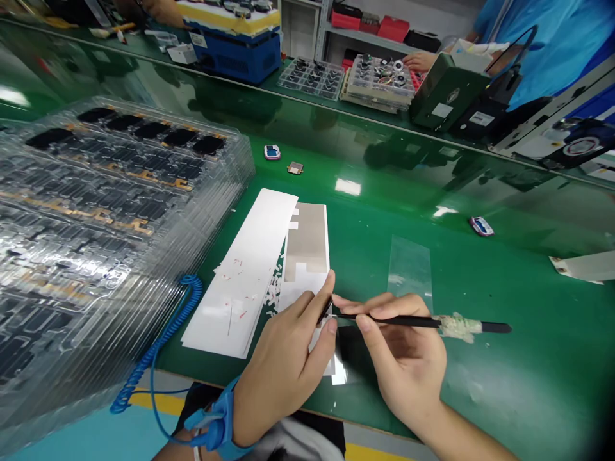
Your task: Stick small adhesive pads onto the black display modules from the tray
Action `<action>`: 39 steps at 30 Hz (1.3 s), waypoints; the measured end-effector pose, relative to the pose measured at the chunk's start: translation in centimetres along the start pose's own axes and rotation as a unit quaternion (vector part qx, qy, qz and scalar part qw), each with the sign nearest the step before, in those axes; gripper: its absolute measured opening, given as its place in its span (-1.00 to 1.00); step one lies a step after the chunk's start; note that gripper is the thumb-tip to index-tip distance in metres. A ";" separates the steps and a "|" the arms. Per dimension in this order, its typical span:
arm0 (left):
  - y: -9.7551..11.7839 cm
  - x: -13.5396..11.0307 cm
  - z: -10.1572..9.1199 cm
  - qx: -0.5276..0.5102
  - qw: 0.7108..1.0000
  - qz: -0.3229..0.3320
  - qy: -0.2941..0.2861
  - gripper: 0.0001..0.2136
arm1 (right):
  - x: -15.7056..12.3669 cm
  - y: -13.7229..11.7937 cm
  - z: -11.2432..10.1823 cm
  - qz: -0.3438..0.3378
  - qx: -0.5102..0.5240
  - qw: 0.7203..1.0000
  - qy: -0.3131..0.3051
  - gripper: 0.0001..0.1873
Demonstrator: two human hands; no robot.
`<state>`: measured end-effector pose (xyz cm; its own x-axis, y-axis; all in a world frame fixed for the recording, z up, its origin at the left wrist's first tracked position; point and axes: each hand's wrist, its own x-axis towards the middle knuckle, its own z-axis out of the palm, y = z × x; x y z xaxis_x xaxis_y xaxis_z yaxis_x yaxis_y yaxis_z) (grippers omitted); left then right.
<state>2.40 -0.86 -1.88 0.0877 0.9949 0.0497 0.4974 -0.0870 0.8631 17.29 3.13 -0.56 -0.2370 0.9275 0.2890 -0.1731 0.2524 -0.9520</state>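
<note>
My left hand (293,346) pinches a small dark flat part (325,312) between thumb and fingers, just above the near edge of the green table. My right hand (403,352) grips black tweezers (423,322) wrapped with tape near the rear end; their tip touches the small part. A blue wrist strap (218,426) with a coiled blue cord (163,339) is on my left wrist. Beneath my hands lie a white sheet (250,275) with tiny scraps and a sticker sheet (307,246) with a grey patch.
A tall stack of clear plastic trays (96,211) with dark parts fills the left. A clear film (408,266) lies right of the sheets. Small parts (272,152) (481,226) lie on the table. Another person's hand (420,61) works at far trays.
</note>
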 end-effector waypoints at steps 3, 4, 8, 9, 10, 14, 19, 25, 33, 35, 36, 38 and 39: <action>0.0 0.0 0.0 -0.003 1.000 -0.004 -0.001 -0.48 | 0.0 0.1 0.1 0.001 0.001 1.000 0.004 -0.77; 0.0 0.0 0.0 -0.005 1.000 -0.004 0.000 -0.48 | 0.0 0.1 0.1 0.001 0.001 1.000 0.004 -0.77; 0.0 -0.1 0.0 -0.011 1.000 0.002 0.005 -0.48 | 0.0 0.3 0.1 0.000 0.000 1.000 0.004 -0.77; 0.0 -0.1 0.0 -0.011 1.000 0.003 0.005 -0.48 | 0.0 0.3 0.1 0.000 0.000 1.000 0.005 -0.76; 0.0 -0.1 0.0 -0.011 1.000 0.004 0.005 -0.48 | -0.1 0.2 0.1 0.000 -0.001 1.000 0.005 -0.76; 0.0 -0.1 0.0 -0.008 1.000 0.007 0.004 -0.49 | 0.0 0.1 0.1 0.000 -0.009 1.000 0.007 -0.76; 0.0 -0.1 0.0 -0.008 1.000 0.010 0.006 -0.50 | 0.0 0.2 0.1 -0.006 -0.019 1.000 0.006 -0.76; 0.1 -0.1 -0.1 -0.005 1.000 0.002 0.006 -0.50 | -0.2 0.3 0.1 -0.009 -0.022 1.000 0.002 -0.75; 0.2 -0.1 -0.2 -0.005 1.000 -0.002 -0.004 -0.49 | -0.1 0.2 0.2 -0.014 -0.026 1.000 0.004 -0.75; 0.1 0.0 -0.1 -0.004 1.000 -0.001 -0.003 -0.49 | -0.1 0.2 0.2 -0.015 -0.031 0.999 0.004 -0.75; 0.1 0.0 -0.1 -0.004 1.000 0.000 -0.001 -0.49 | -0.1 0.2 0.2 -0.018 -0.031 0.999 0.004 -0.75; 0.1 0.0 -0.1 -0.006 1.000 0.001 0.000 -0.49 | -0.1 0.2 0.2 -0.023 -0.026 0.999 0.006 -0.74; 0.1 0.0 -0.1 -0.006 1.000 0.001 -0.001 -0.49 | -0.1 0.1 0.2 -0.025 -0.023 0.999 0.007 -0.74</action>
<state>2.39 -0.89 -1.71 0.0894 0.9947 0.0503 0.4862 -0.0876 0.8695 17.12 3.01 -0.71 -0.2154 0.9173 0.3349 -0.1406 0.3102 -0.9402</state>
